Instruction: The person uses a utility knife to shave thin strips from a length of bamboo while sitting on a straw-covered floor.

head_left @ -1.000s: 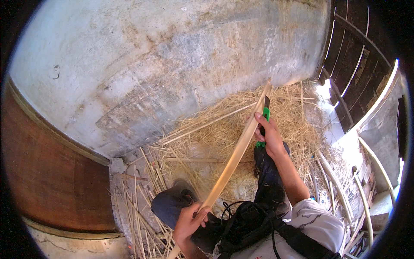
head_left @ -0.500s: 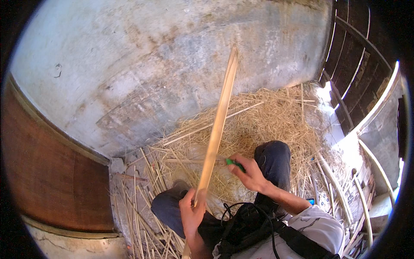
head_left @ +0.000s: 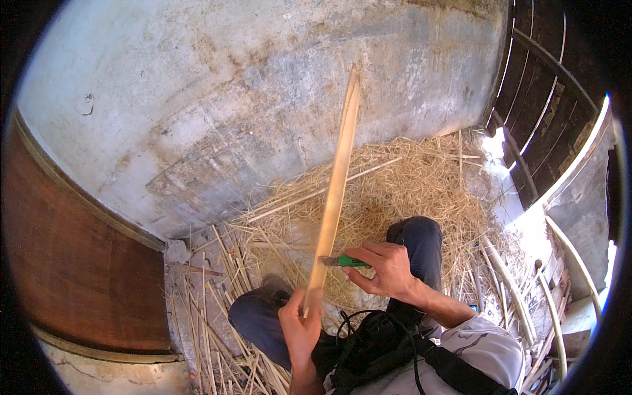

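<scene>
Above straw (head_left: 421,187), blurred left fingers (head_left: 290,311) grip 1 wooden strip (head_left: 338,178), right fingers (head_left: 377,252) clasp a half-hidden knife (head_left: 352,262).

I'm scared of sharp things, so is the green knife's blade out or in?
Out: a grey blade shows beyond the green handle in the right hand, its end at the long pale strip.

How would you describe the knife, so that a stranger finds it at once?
Start at the stained wall and go down to the straw. Below that in the picture, the right hand holds the knife, its blade at the long strip. Its green handle sets it apart from the yellowish strip.
</scene>
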### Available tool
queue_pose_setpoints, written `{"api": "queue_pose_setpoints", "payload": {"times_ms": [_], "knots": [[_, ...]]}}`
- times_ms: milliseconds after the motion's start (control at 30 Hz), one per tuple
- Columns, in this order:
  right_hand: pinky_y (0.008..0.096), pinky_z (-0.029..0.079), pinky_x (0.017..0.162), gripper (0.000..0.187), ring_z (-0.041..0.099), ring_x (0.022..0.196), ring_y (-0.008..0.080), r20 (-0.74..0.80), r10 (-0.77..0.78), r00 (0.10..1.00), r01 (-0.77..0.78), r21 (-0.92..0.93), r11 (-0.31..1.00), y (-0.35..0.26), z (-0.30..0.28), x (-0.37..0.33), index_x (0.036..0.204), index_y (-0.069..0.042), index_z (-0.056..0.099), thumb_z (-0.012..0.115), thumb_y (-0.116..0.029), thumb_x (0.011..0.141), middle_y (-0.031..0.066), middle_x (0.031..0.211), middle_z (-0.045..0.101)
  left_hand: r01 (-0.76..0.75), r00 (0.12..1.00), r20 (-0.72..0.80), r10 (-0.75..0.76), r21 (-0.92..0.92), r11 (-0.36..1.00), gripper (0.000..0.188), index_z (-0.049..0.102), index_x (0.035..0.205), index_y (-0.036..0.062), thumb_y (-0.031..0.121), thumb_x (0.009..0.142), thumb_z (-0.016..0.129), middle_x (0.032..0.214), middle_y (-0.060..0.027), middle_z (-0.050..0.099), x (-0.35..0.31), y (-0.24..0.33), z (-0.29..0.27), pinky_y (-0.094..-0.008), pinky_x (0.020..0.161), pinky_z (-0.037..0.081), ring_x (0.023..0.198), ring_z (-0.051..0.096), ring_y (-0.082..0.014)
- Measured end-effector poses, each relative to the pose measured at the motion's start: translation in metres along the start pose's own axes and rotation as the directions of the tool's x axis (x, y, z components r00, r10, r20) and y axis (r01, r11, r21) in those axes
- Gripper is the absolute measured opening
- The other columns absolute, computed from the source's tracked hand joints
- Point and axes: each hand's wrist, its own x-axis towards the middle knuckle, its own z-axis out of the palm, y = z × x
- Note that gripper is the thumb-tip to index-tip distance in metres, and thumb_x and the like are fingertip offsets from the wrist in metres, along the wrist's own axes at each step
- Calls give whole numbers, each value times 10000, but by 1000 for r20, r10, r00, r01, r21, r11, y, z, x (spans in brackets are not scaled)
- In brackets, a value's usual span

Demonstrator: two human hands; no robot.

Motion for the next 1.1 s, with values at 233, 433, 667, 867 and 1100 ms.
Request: {"api": "queue_pose_setpoints", "payload": {"times_ms": [233,433,667,867,1100], "knots": [[368,529,574,274,699,643,249,-17,-39,999,38,-52,998,3,-6,2,1080,-134,804,858,-242,834,33,812,732,-24,1000,20,24,-25,999,298,664,916,38,267,1106,679,630,13,562,-2,1,0,-252,442,358,487,482,-44],[380,528,565,292,694,626,251,-23,-62,998,60,-74,995,4,-11,6,1093,-153,808,861,-270,830,32,786,718,-3,1000,20,4,-49,999,293,670,924,32,257,1112,670,627,17,558,-6,3,1,-252,437,344,483,471,-42],[368,502,566,312,678,626,244,-45,-84,995,80,-92,993,10,-13,12,1092,-144,810,868,-259,809,27,782,707,130,992,18,-129,-85,988,211,707,981,-8,187,1063,708,645,-4,574,-14,9,-5,-277,546,388,593,508,-59],[372,509,566,318,678,625,247,-21,-83,996,81,-93,992,10,-17,18,1093,-141,811,871,-256,803,35,761,689,131,991,-5,-132,-43,990,198,702,966,-8,167,1059,705,634,-1,564,-21,17,-11,-275,547,380,588,502,-60],[383,539,589,303,708,655,262,-25,-104,994,102,-84,991,10,-18,27,1088,-136,810,863,-240,808,46,786,715,121,993,-8,-121,-23,992,257,697,946,4,225,1077,697,605,16,553,-32,-1,-19,-256,480,344,518,480,-46]]}}
